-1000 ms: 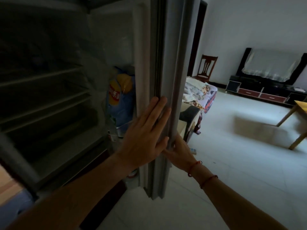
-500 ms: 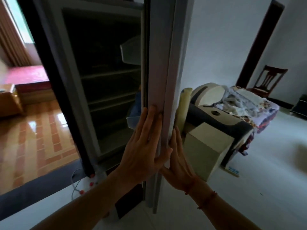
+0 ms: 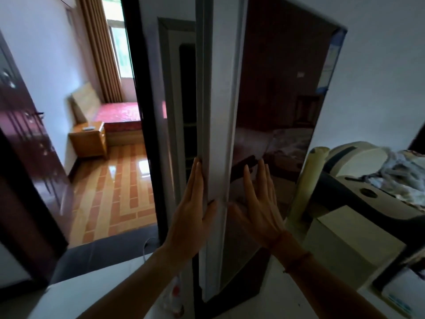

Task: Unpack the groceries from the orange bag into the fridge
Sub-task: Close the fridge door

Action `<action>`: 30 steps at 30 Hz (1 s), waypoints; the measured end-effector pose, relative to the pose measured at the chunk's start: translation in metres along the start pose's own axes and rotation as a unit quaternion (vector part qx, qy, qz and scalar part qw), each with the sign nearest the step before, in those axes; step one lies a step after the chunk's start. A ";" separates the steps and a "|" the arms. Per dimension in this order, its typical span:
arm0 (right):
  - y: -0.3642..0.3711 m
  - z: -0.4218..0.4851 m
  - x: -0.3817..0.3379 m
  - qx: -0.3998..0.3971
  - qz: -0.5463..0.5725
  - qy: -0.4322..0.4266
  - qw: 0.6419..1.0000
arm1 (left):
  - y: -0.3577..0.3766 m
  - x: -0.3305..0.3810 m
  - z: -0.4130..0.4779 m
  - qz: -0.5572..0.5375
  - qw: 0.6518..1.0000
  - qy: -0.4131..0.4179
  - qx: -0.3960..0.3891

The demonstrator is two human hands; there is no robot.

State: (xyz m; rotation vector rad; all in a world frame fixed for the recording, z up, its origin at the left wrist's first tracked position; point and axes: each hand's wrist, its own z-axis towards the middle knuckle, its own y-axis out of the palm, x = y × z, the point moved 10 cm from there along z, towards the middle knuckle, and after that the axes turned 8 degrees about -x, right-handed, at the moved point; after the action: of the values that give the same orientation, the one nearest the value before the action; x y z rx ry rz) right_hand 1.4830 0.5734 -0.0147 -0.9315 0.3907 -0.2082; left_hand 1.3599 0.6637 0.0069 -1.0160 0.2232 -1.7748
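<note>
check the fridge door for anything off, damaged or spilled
Nothing looks damaged or spilled. The one thing of note is that the fridge door is not fully shut: a narrow dark gap shows beside its edge. The left hand lies flat along that edge and the right hand is open at its glossy front.

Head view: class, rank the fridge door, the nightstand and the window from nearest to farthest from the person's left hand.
1. Fridge door: the left hand lies flat against its edge, touching it.
2. Nightstand: off to the left, in the next room.
3. Window: farthest, high up at the back of that room.
</note>
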 end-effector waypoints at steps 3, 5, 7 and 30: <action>0.011 0.028 0.001 -0.005 -0.021 0.002 1.000 | -0.008 -0.025 0.008 -0.017 0.999 -0.019 0.021; 0.020 0.044 -0.003 -0.013 -0.022 0.001 1.000 | -0.014 -0.042 0.013 -0.023 0.998 -0.038 0.038; 0.028 0.056 -0.008 -0.014 -0.015 0.004 1.000 | -0.021 -0.058 0.018 -0.020 0.996 -0.059 0.057; 0.083 0.133 -0.023 -0.034 -0.045 0.048 0.997 | -0.050 -0.149 0.076 0.021 0.988 -0.110 0.103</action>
State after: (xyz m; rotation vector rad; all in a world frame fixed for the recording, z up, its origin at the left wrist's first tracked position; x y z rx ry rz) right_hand 1.5172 0.7281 -0.0057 -1.0101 0.4466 -0.3249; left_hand 1.3964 0.8342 0.0045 -1.0392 -0.0760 -1.5965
